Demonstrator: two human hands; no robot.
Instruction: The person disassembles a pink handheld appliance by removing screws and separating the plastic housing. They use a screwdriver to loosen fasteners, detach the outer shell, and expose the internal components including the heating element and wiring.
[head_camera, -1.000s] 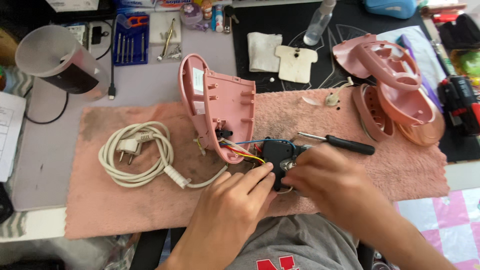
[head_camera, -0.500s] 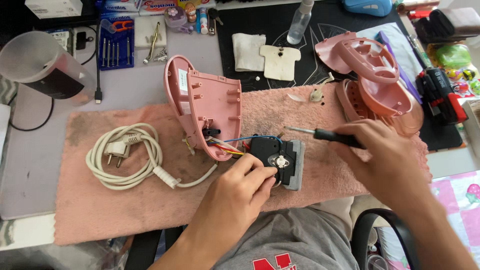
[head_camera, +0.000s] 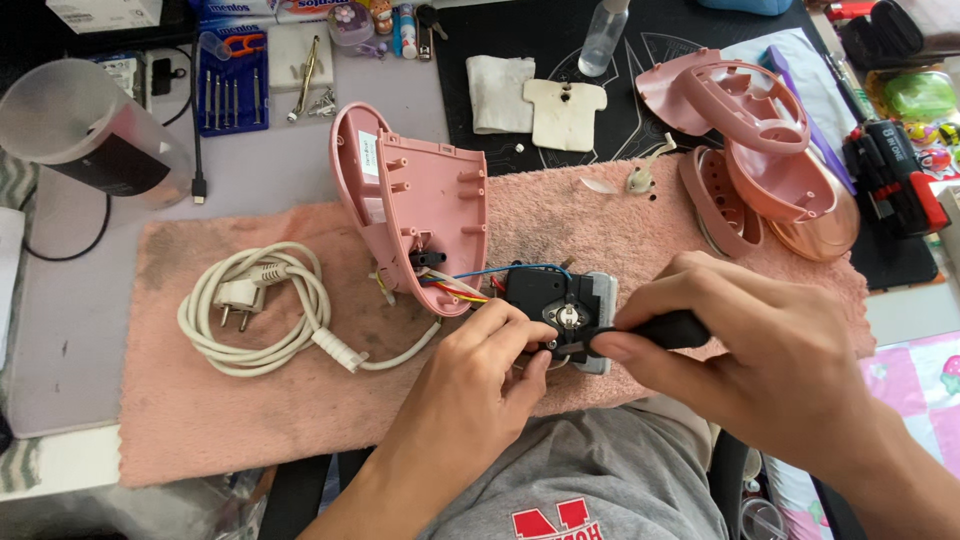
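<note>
Moved: right hand (head_camera: 760, 350) came in from the right since the earlier frame, screwdriver (head_camera: 640, 332) tip now at the black module (head_camera: 548, 298)
Module: sat centre of frame on the pink towel (head_camera: 250, 400), wired to the pink shell (head_camera: 410, 200)
Risk: tip could slip off the screw, wires could tear if the module shifted
Left hand (head_camera: 480, 370): fingers curled, pinching the module's lower edge
Right hand: clenched round the screwdriver handle

Screwdriver (head_camera: 655, 328) tip hidden (behind fingers).
</note>
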